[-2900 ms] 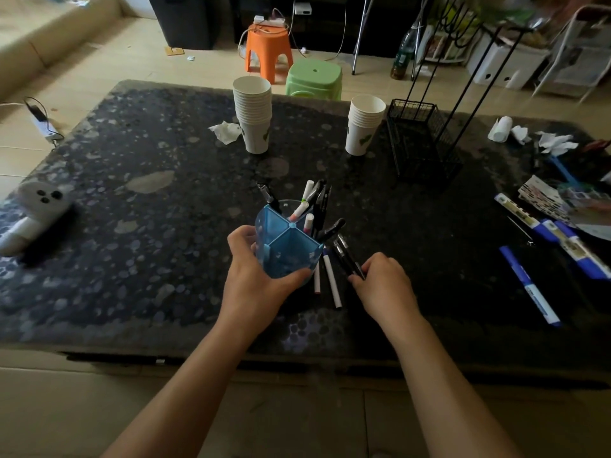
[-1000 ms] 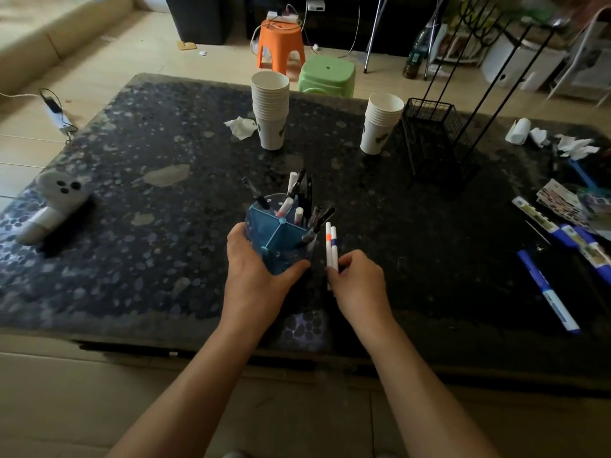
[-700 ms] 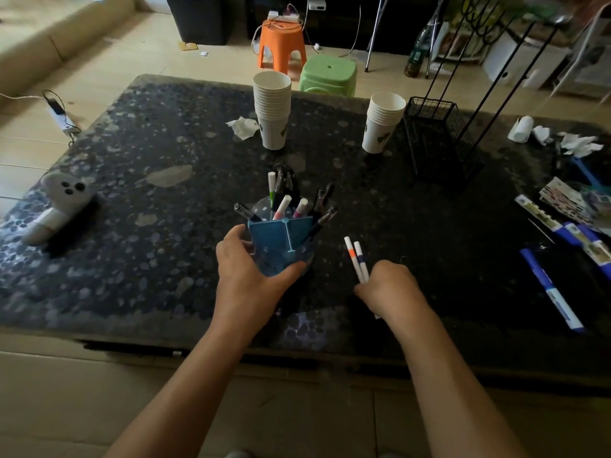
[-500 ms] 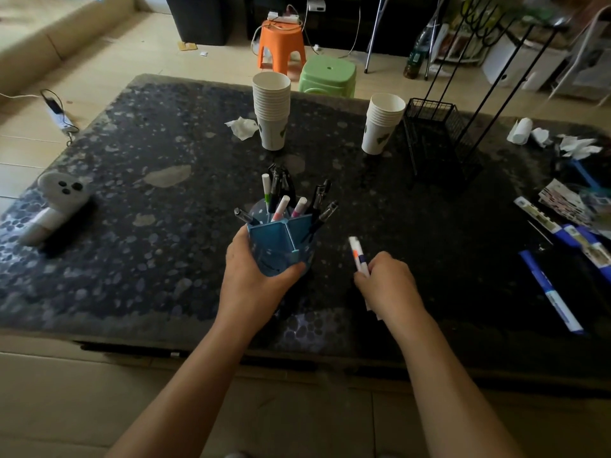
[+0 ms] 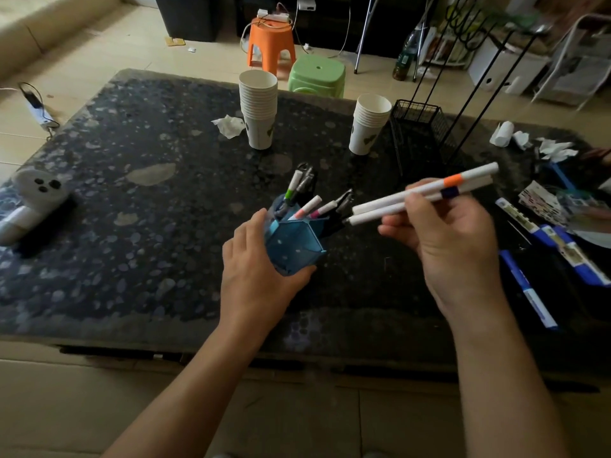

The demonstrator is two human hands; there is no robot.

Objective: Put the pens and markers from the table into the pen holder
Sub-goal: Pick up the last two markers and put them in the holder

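Note:
A blue translucent pen holder (image 5: 294,244) sits near the table's front middle, tilted to the right, with several pens and markers sticking out of it. My left hand (image 5: 254,272) wraps around its near side. My right hand (image 5: 453,236) is raised to the right of the holder and grips two white markers (image 5: 420,195), one with an orange band and one with a dark blue band. They lie nearly level, their left ends close to the holder's mouth. Blue-and-white markers (image 5: 529,292) lie on the table at the right.
The dark speckled table (image 5: 148,226) carries two stacks of paper cups (image 5: 259,110), a black wire basket (image 5: 420,130), crumpled tissues (image 5: 545,147), cards at the right edge and a white toy (image 5: 36,193) at the left. Orange and green stools stand behind.
My right hand has lifted the two white markers off the table and turned them level, ends toward the holder. My left hand has tilted the holder to the right.

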